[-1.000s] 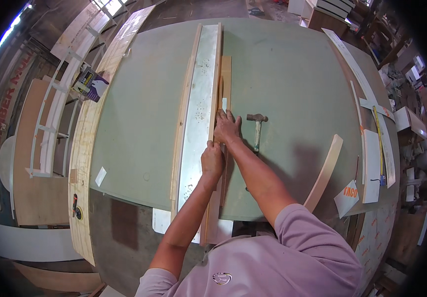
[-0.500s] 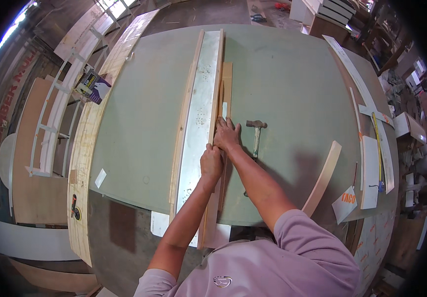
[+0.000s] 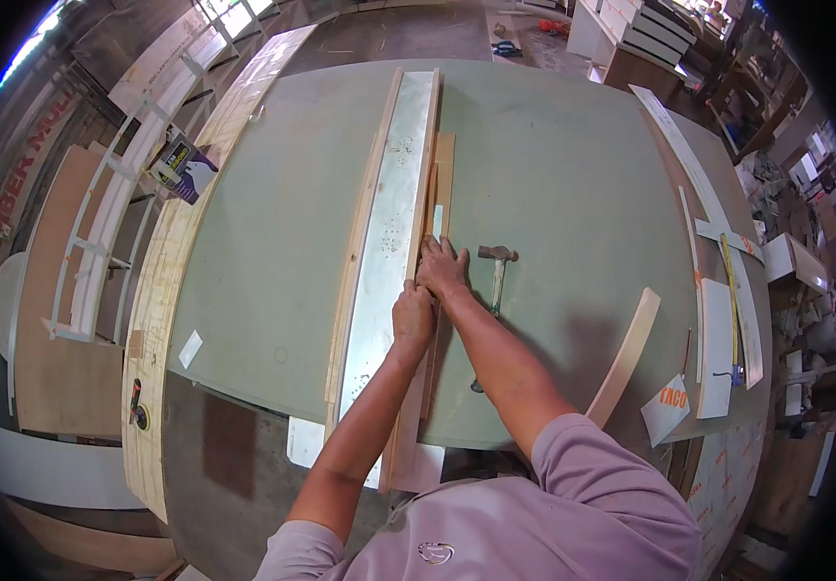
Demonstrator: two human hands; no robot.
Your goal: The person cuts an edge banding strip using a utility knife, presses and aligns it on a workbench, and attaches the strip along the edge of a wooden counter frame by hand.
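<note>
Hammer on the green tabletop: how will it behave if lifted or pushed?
The hammer will probably feel head-heavy: a dark, metal-looking head on a slim handle. It's likely stiff, since the visible handle runs straight. Pushed, it should slide or pivot more than roll, as the head sits crosswise on the flat-looking tabletop.

shows big red capitals on a wall sign [image 3: 24,194] between nine and ten o'clock, pale lettering on a dark-and-purple tin [image 3: 182,169] at ten, bold orange capitals on a white offcut [image 3: 666,411] and small repeated orange print on a pale sheet [image 3: 728,474], both near four. carries a shirt emblem [image 3: 435,553] at six, too small to read.
</note>
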